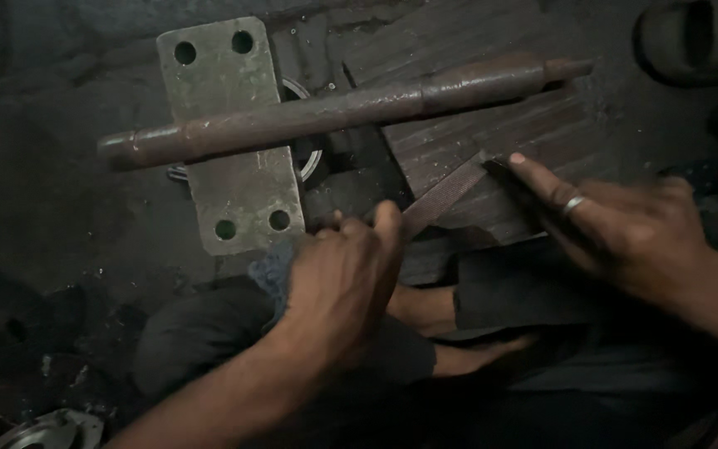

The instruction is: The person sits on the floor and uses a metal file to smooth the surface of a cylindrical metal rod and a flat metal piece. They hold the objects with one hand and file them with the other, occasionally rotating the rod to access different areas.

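Flat file [446, 195] slanting between left hand [346, 270], fist clenched around its near end, and right hand [625, 229], fingers pressing its far tip.

A flat metal file [442, 198], dark and finely ridged, slants from lower left to upper right across a grooved dark block [492, 133], its far tip near the block's right edge and its near end hidden inside a closed fist; it lies just below a long, rusty round shaft [334, 112] that rests across the block's upper part and a drilled steel plate [238, 183]
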